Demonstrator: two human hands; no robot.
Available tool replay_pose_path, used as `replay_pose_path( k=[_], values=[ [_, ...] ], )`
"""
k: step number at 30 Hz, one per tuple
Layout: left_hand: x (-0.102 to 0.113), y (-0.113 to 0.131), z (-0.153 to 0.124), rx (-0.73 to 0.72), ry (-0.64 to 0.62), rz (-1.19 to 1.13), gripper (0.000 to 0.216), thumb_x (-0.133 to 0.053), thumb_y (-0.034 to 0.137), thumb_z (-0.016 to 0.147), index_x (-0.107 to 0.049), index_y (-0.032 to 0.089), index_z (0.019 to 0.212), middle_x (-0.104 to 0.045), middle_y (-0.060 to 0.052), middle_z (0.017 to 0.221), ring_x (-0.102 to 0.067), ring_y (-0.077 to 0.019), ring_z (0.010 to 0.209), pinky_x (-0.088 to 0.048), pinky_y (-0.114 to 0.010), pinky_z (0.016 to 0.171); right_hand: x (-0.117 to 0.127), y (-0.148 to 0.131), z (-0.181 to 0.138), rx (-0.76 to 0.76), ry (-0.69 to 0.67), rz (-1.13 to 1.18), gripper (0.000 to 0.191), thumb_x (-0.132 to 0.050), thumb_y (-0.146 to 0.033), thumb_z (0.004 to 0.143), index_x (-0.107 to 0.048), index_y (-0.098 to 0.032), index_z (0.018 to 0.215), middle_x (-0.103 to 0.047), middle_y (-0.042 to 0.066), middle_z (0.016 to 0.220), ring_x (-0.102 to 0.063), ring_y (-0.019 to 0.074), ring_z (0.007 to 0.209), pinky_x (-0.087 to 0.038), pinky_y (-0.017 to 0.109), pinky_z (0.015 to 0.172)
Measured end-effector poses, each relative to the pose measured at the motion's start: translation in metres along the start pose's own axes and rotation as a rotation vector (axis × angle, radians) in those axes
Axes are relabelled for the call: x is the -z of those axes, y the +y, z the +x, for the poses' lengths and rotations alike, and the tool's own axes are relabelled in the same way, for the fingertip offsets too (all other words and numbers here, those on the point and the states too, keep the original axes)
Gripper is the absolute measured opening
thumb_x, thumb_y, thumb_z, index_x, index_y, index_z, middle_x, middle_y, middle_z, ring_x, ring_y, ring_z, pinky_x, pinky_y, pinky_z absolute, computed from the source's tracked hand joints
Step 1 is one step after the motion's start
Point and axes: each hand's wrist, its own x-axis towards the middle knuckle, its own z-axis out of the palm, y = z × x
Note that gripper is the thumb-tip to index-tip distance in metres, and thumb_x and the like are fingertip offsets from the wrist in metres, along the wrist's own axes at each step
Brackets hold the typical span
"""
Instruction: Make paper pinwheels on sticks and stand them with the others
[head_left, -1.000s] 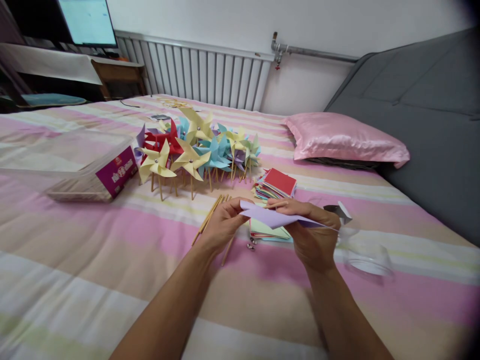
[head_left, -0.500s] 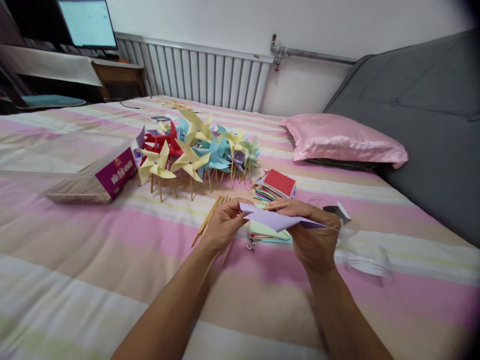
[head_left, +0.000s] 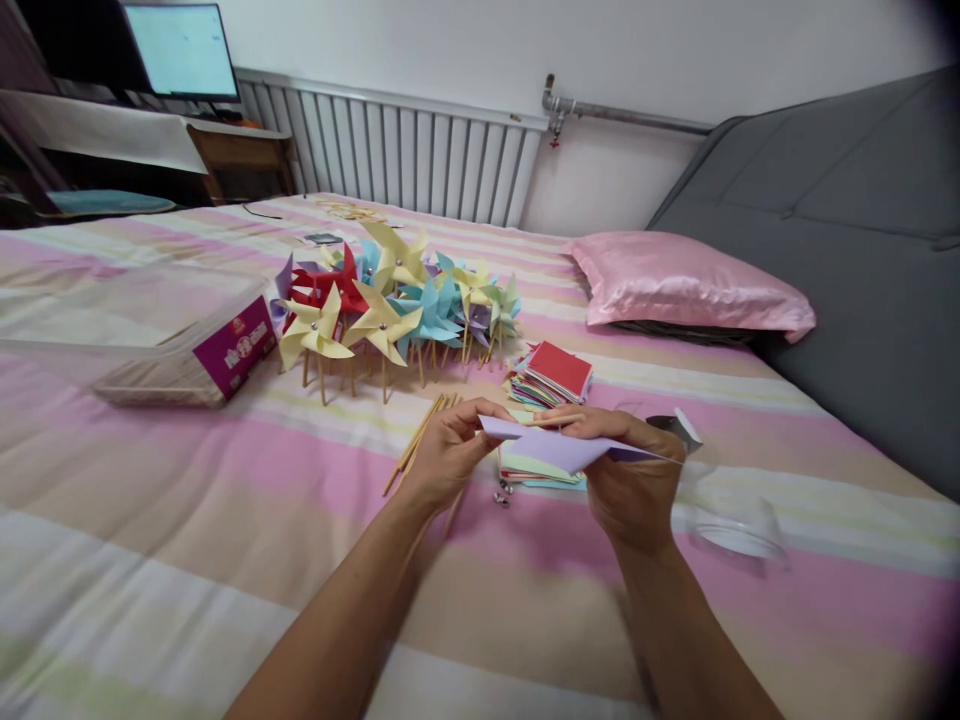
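A purple paper pinwheel (head_left: 551,450) is held level above the bed between both hands. My left hand (head_left: 454,445) pinches its left tip between thumb and fingers. My right hand (head_left: 630,475) grips its right side, with the fingers partly hidden behind the paper. A thin wooden stick (head_left: 553,421) lies along the pinwheel's far side, by my right thumb. Below the hands are a stack of pale green and other paper sheets (head_left: 540,465) and several small metal fasteners (head_left: 503,494). Loose wooden sticks (head_left: 412,445) lie just beyond my left hand.
Several finished pinwheels (head_left: 397,300) stand on sticks behind the hands. A clear plastic box (head_left: 180,340) with a purple label sits at left. Coloured paper squares (head_left: 559,370) are stacked beyond my right hand, a transparent container (head_left: 735,530) at right, and a pink pillow (head_left: 690,280) farther back.
The purple pinwheel has tilted slightly, and its near point has shifted right. Both hands keep their hold. The whole view has moved very slightly.
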Motion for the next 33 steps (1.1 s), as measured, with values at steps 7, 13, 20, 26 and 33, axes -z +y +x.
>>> replay_pose_path(
  k=[7,13,20,26,33],
  values=[
    [-0.0024,-0.0013,-0.0014,0.000,-0.030,0.060,0.013,-0.071,0.028,0.071,-0.068,0.016,0.075,-0.062,-0.002,0.073,-0.053,-0.0118,0.065,-0.039,-0.023,0.062,0.0016,0.0001,0.0005,-0.055,0.004,0.109,0.006,-0.071,-0.017,0.073,-0.068,-0.022,0.074,-0.072,0.001,0.076,-0.069,0.0208,0.076,-0.056,0.041,0.076],
    [-0.0041,-0.0074,0.0008,-0.052,-0.009,0.028,0.014,-0.071,0.027,0.071,-0.069,0.016,0.078,-0.062,-0.002,0.072,-0.053,-0.0120,0.067,-0.039,-0.023,0.062,0.0002,0.0005,0.0010,0.021,0.056,0.048,0.009,-0.072,-0.015,0.071,-0.068,-0.022,0.074,-0.073,0.002,0.075,-0.070,0.0222,0.074,-0.057,0.040,0.071],
    [-0.0029,-0.0086,0.0033,-0.034,0.010,-0.050,0.013,-0.070,0.027,0.073,-0.069,0.017,0.081,-0.064,-0.003,0.078,-0.056,-0.0133,0.074,-0.041,-0.026,0.072,-0.0053,0.0018,-0.0007,0.150,0.102,-0.155,0.015,-0.069,-0.007,0.071,-0.070,-0.021,0.076,-0.071,0.001,0.077,-0.068,0.0218,0.074,-0.056,0.041,0.071],
    [-0.0034,-0.0054,0.0031,-0.004,-0.006,-0.045,0.017,-0.071,0.031,0.072,-0.070,0.017,0.082,-0.067,-0.004,0.080,-0.058,-0.0156,0.077,-0.042,-0.029,0.076,-0.0056,0.0011,-0.0017,0.295,0.084,-0.380,0.015,-0.067,-0.010,0.074,-0.069,-0.024,0.081,-0.071,0.000,0.077,-0.068,0.0198,0.073,-0.055,0.036,0.069],
    [-0.0038,-0.0038,0.0016,0.008,0.000,-0.084,0.023,-0.075,0.030,0.066,-0.071,0.017,0.084,-0.067,-0.004,0.078,-0.058,-0.0147,0.073,-0.042,-0.027,0.072,-0.0044,-0.0041,-0.0024,0.385,0.035,-0.542,0.021,-0.067,-0.010,0.074,-0.068,-0.026,0.087,-0.071,0.001,0.080,-0.068,0.0196,0.076,-0.055,0.034,0.070]
  ],
)
